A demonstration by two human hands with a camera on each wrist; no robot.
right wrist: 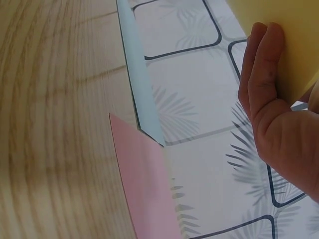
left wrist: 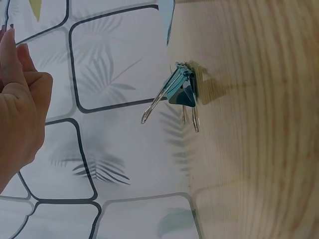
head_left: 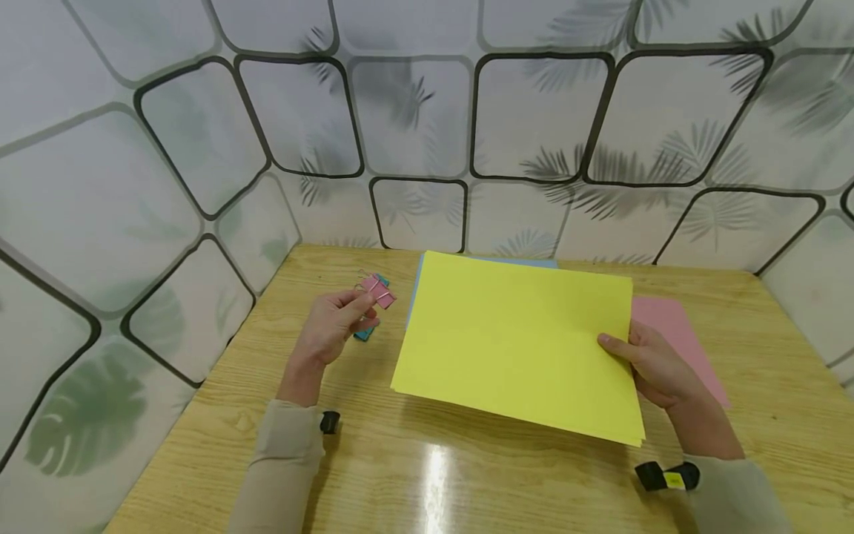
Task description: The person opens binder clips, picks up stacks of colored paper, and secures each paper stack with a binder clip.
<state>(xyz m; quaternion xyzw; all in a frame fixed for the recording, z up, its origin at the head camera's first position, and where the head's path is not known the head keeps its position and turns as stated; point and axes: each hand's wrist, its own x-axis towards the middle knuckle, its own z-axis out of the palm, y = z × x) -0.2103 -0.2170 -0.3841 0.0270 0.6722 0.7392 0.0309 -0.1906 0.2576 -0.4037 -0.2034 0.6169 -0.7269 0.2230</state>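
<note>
Between thumb and fingers my left hand [head_left: 327,326] pinches a pink binder clip [head_left: 379,291]. Teal binder clips [head_left: 364,331] lie on the table just beyond and below that hand; one teal binder clip [left wrist: 182,89] shows clearly in the left wrist view, its wire handles spread. My right hand [head_left: 660,367] grips the right edge of a few yellow sheets of paper [head_left: 514,348], thumb on top and fingers underneath. The sheets are held above the table, their near edges slightly uneven. In the right wrist view the fingers [right wrist: 264,69] lie against the yellow paper's underside.
Blue paper [head_left: 527,262] lies on the table behind the yellow sheets, mostly covered by them. Pink paper [head_left: 674,326] lies at the right, partly behind my right hand. The wooden table [head_left: 373,467] meets a patterned wall [head_left: 414,119] at the back and left.
</note>
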